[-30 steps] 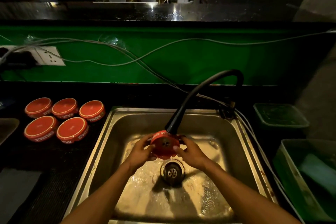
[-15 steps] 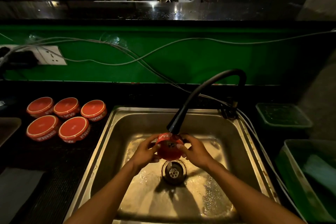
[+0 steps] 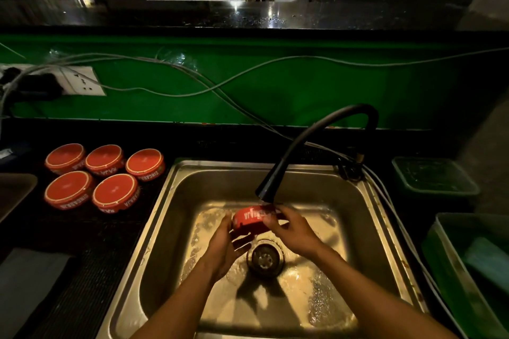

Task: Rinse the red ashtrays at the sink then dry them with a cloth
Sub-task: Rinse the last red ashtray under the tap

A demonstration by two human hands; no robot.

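Reaching in from the bottom edge of the frame, both forearms meet at the centre over the sink [image 3: 176, 198]. The left hand [image 3: 224, 245] cups the red ashtray [image 3: 253, 219] from below and the side, fingers curled partly around it; the right hand [image 3: 292, 231] closes over its right rim. The ashtray is tilted, its lettered wall facing the camera, just under the spout of the black faucet [image 3: 303, 146] and above the drain [image 3: 265, 257]. Whether water is running onto it I cannot tell, though the basin floor is wet.

A slip looks like the main risk: a wet, smooth ashtray held only at its edges could drop onto the steel basin and chip. Splash could also reach the cables [image 3: 220, 85] strung along the green wall and the wall socket [image 3: 80, 81] at the left.

Count: 1 ashtray in hand, 5 more ashtrays [image 3: 104, 177] upside down on the worktop [image 3: 68, 242] at left, in rows of 3 and 2; 2 green bins [image 3: 468, 256] at right. No drying cloth is clearly identifiable.
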